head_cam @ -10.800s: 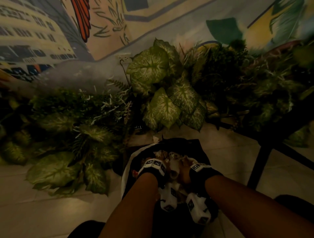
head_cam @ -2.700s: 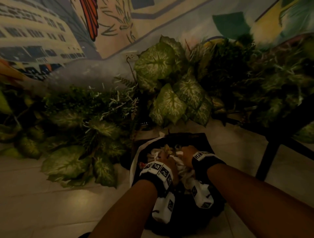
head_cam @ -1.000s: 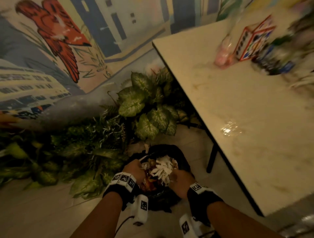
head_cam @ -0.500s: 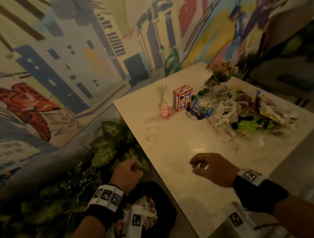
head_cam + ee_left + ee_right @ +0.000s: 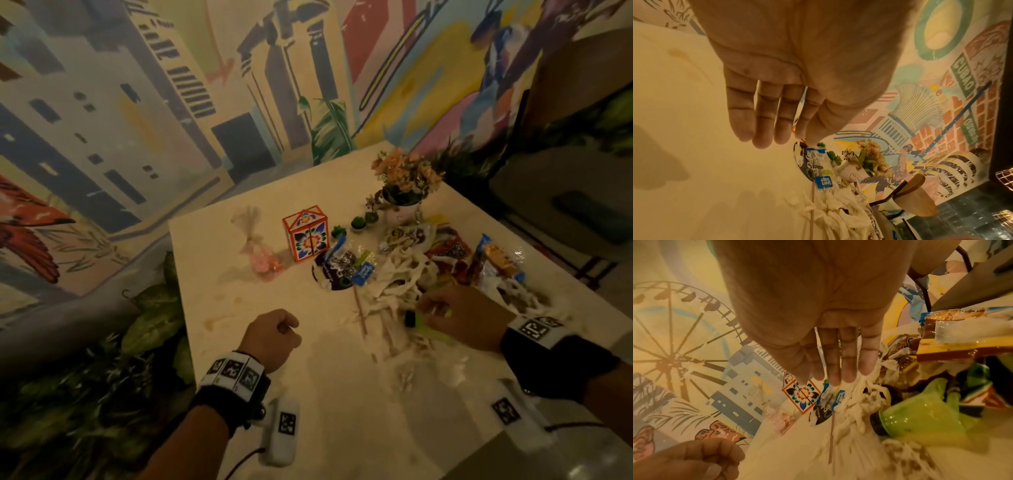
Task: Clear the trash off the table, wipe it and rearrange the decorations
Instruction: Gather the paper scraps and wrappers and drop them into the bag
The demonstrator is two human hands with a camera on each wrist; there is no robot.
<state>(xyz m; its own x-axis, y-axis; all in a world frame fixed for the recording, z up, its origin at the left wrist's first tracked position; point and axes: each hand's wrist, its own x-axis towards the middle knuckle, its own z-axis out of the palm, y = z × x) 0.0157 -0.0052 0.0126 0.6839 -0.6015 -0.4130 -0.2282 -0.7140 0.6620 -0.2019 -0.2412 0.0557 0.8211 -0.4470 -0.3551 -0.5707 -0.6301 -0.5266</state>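
Note:
A cream table [image 5: 342, 411] carries a trash pile on its right half: white tissue shreds [image 5: 400, 274], snack wrappers [image 5: 493, 263], a thin stick [image 5: 359, 313] and a green plastic bottle [image 5: 920, 418] lying on its side. My right hand [image 5: 455, 315] hovers over the bottle and shreds with fingers extended [image 5: 838, 363], its tips at the tissue, gripping nothing. Over the table's left part, my left hand [image 5: 270, 337] hangs loosely curled and empty. Decorations stand behind: a flower-patterned box [image 5: 306, 234], a pink candy bag [image 5: 262, 260], a flower pot [image 5: 404, 192] and small cacti [image 5: 358, 222].
A clear blue-labelled wrapper [image 5: 356, 267] lies on a dark round disc [image 5: 325, 277]. Brownish stains [image 5: 212, 322] mark the tabletop near the left edge. Leafy plants [image 5: 150, 318] crowd the floor on the left below a painted wall. A chair [image 5: 565, 192] stands at the far right.
Both hands have left the trash bag on the floor and risen over the table. The right hand has moved forward onto the trash pile. The bag is out of view.

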